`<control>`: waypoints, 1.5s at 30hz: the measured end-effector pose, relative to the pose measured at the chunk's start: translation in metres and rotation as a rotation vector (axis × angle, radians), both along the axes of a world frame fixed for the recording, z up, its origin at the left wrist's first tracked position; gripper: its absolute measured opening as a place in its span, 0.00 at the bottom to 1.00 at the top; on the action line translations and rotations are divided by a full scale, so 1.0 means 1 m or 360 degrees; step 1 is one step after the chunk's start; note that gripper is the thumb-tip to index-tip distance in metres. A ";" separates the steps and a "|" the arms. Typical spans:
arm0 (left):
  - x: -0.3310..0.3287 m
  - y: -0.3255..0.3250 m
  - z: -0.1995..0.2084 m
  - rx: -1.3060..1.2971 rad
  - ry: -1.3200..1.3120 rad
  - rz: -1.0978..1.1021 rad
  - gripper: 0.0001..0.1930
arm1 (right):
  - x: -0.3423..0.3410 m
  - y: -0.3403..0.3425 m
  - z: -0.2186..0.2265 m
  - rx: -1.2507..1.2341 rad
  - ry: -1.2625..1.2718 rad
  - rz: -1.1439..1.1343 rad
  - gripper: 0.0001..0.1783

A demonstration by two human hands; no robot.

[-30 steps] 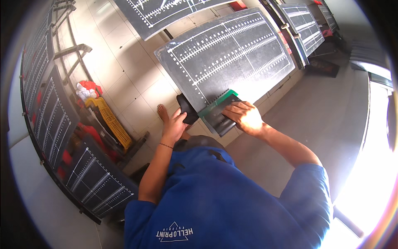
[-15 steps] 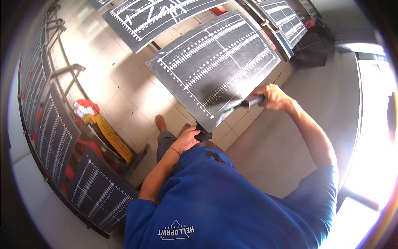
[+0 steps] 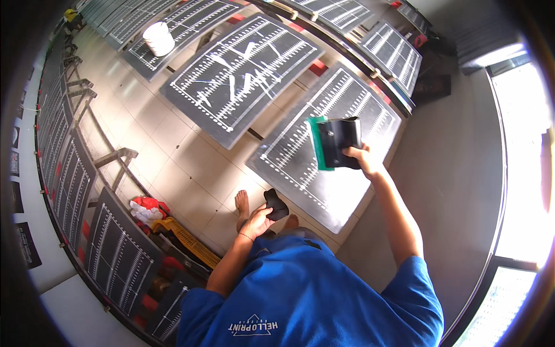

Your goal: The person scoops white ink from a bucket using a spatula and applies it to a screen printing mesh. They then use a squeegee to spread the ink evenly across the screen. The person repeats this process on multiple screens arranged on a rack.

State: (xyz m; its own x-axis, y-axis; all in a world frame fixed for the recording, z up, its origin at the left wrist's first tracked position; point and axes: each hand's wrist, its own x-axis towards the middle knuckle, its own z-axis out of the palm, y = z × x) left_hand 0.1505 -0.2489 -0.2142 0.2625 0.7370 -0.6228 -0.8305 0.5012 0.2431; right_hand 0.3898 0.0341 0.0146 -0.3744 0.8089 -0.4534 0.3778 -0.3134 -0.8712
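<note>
Right hand (image 3: 364, 159), right of centre in the frame: closed on the right-hand end of a wide squeegee (image 3: 342, 139), with the fingers lapped over its black body and the green blade (image 3: 319, 144) facing left. Squeegee appears raised over the marked board (image 3: 283, 165); from this one angle, contact between blade and surface cannot be told. Left hand (image 3: 260, 221), lower centre: pinching a small black curved piece (image 3: 276, 207) by its lower left edge, just off the board's near side. Handling, judged by look only: squeegee body probably stiff and fairly light, though its width should make it tip when held at one end; blade likely rubbery, yielding at the edge and slick if wet. Best hold would be on the black body, near its middle or by both ends, fingers clear of the green. Black piece seems thin and light, perhaps bendable; a pinch at the rim should suffice. Material uncertain. Hard to make out: squeegee's far face, the digits behind it, and the left fingers beneath the black piece. Glare washes out markings on the board's lower right; the doorway (image 3: 523, 191) at the right edge is overexposed. Yellow crate (image 3: 188, 240), lower left, is partly covered by neighbouring items; the boards (image 3: 60, 173) along the left curve toward the dark rim and are heavily distorted.
</note>
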 end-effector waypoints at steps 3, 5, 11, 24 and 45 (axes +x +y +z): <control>-0.056 0.001 0.003 0.0001 0.0107 0.0098 0.22 | -0.131 0.020 0.002 0.0638 -0.0359 0.0448 0.24; -0.088 -0.002 -0.002 0.0034 0.0098 0.0209 0.22 | -0.213 0.016 -0.003 0.1357 -0.0522 0.0524 0.19; -0.167 -0.013 0.017 0.0089 0.0084 0.0433 0.21 | -0.290 -0.026 -0.101 0.2121 -0.0973 0.1020 0.24; -0.256 0.014 0.042 0.0101 0.0639 0.0242 0.18 | -0.066 -0.063 0.018 0.1183 -0.0526 -0.0734 0.15; 0.242 0.466 0.199 0.2646 0.2854 -0.0592 0.14 | 0.241 -0.258 -0.138 -0.0095 -0.0206 -0.2370 0.20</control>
State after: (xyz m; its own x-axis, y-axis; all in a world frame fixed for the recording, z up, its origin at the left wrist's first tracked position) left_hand 0.3924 0.2173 -0.0154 0.5481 0.6973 0.4619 0.5302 -0.7168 0.4529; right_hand 0.6309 -0.2237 -0.1236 0.7995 0.3822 -0.4634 -0.2402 -0.5038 -0.8298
